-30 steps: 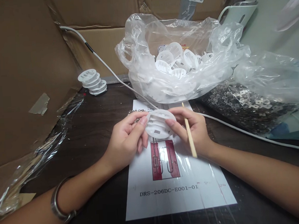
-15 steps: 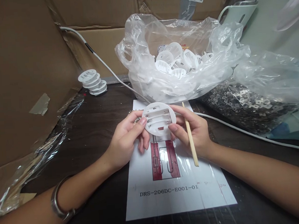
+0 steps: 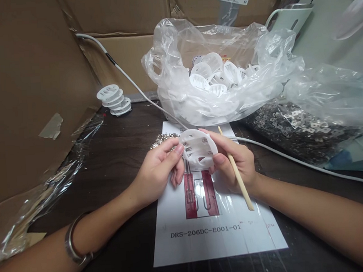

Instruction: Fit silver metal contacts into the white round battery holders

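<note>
A round white plastic battery holder [image 3: 198,149] is held between both hands above a printed sheet [image 3: 214,216] marked DRS-206DC-E001-01. My left hand [image 3: 159,170] pinches its left rim with thumb and fingers. My right hand [image 3: 235,161] grips its right rim and also holds a thin wooden stick [image 3: 236,174] that slants down to the right. The holder is tilted, its slotted face toward me. A small heap of metal springs [image 3: 163,140] lies just behind my left hand.
A clear plastic bag [image 3: 214,76] full of white holders stands behind the sheet. A short stack of holders [image 3: 114,100] sits at the back left. Metal contact plates [image 3: 294,123] lie under plastic at the right. A white cable [image 3: 293,158] crosses the dark table. Cardboard walls surround.
The holder has been turned in my fingers from facing me flat to tilted. The stick has swung lower and further right. My hands have stayed in about the same place.
</note>
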`<state>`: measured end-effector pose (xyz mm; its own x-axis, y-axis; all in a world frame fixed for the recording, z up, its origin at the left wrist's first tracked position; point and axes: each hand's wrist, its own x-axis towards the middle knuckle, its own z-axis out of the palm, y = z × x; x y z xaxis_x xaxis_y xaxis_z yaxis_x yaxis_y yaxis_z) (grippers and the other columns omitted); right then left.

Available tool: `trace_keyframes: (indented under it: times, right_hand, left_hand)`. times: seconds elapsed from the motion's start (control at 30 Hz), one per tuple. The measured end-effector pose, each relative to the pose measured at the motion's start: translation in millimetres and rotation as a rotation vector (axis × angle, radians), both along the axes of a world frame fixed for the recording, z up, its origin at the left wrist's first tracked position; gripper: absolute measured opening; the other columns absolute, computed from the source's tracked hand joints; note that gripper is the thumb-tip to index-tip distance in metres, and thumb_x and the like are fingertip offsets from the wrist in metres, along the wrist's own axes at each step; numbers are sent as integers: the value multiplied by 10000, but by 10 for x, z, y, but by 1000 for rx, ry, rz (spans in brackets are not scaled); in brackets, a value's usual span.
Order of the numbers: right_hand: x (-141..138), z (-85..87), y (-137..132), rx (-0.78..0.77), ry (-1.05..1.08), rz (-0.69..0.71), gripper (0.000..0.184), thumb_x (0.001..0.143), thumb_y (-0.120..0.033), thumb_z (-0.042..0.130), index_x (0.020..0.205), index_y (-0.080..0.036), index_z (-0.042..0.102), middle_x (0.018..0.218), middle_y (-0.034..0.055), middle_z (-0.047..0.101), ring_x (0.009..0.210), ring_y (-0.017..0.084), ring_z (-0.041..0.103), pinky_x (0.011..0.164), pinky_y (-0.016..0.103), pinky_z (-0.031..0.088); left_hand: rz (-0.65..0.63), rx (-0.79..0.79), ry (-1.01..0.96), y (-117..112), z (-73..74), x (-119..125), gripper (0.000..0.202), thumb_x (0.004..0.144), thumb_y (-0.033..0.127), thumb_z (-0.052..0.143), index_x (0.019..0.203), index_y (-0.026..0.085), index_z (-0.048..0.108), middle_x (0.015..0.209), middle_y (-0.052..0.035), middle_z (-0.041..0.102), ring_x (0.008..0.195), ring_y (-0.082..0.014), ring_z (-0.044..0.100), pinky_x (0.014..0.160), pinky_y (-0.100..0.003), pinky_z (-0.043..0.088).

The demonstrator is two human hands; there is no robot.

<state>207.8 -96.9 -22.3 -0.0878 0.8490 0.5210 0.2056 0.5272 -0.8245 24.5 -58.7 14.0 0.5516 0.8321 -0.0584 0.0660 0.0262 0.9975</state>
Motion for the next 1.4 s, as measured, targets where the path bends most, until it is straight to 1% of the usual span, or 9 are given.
trace_keyframes:
  times: [0.13, 0.23, 0.33, 0.47, 0.8, 0.93, 1.07, 1.27, 1.4]
  right_hand:
    - [-9, 18, 0, 42, 15, 2, 370, 936, -367, 498, 1292, -274, 538, 651, -18, 569, 514, 127, 511, 511, 297, 428]
    - [-44, 34, -6, 8, 72, -29, 334, 950, -357, 472, 1252, -253, 568, 715, 0, 605, 524, 119, 519, 511, 295, 431]
    - [-85, 46, -14, -34, 138, -79, 307, 971, -354, 424, 1196, -237, 596, 636, -7, 566, 491, 116, 503, 466, 280, 410]
    - [-109, 57, -5, -80, 112, -128, 270, 981, -340, 406, 1106, -236, 621, 554, -22, 510, 466, 110, 482, 446, 264, 395]
    - [-95, 50, 42, -95, 150, -151, 237, 976, -313, 441, 1111, -249, 625, 622, -28, 539, 436, 65, 476, 390, 207, 383]
    - [-97, 53, 44, -117, 171, -172, 225, 967, -320, 463, 1109, -261, 628, 620, -31, 536, 418, 60, 469, 374, 202, 381]
    - [-88, 45, 55, -123, 204, -142, 224, 963, -347, 468, 1105, -249, 611, 629, -29, 539, 433, 65, 482, 395, 208, 385]
    - [-28, 22, 78, -209, 164, -10, 370, 929, -498, 471, 1091, -191, 599, 602, -20, 552, 506, 102, 544, 492, 243, 431]
    - [-6, 56, 77, -185, 66, -4, 504, 880, -600, 467, 1074, -161, 621, 610, 2, 562, 557, 131, 554, 510, 263, 420]
  left_hand:
    - [-18, -3, -14, 4, -9, -7, 252, 940, 382, 456, 1020, 159, 541, 429, 44, 538, 378, -102, 442, 439, -207, 359]
    - [-21, 0, -31, -3, -7, -11, 234, 936, 387, 469, 991, 169, 534, 428, 47, 538, 384, -97, 447, 447, -203, 362]
    - [-3, 5, -33, -13, 1, -16, 210, 925, 385, 491, 891, 181, 526, 408, 60, 508, 369, -84, 412, 427, -194, 336]
    - [34, 33, -29, -28, -13, -22, 231, 905, 407, 526, 818, 197, 481, 399, 75, 478, 353, -73, 374, 397, -184, 293]
    - [84, 143, 38, -14, -56, -17, 164, 893, 346, 550, 854, 195, 500, 424, 88, 498, 375, -65, 431, 423, -170, 362]
    - [48, 168, 92, -14, -50, -12, 180, 861, 312, 597, 980, 180, 566, 466, 80, 531, 405, -74, 471, 444, -183, 404]
    - [51, 312, 154, -22, -72, -8, 163, 839, 247, 618, 979, 164, 622, 482, 74, 533, 430, -75, 488, 467, -187, 422]
    - [237, 681, 248, -38, -103, -22, 202, 802, 131, 615, 992, 168, 675, 526, 73, 571, 452, -58, 500, 473, -163, 427]
    - [329, 855, 294, -9, -117, -41, 264, 774, 61, 601, 993, 172, 699, 597, 59, 621, 498, -49, 532, 513, -151, 447]
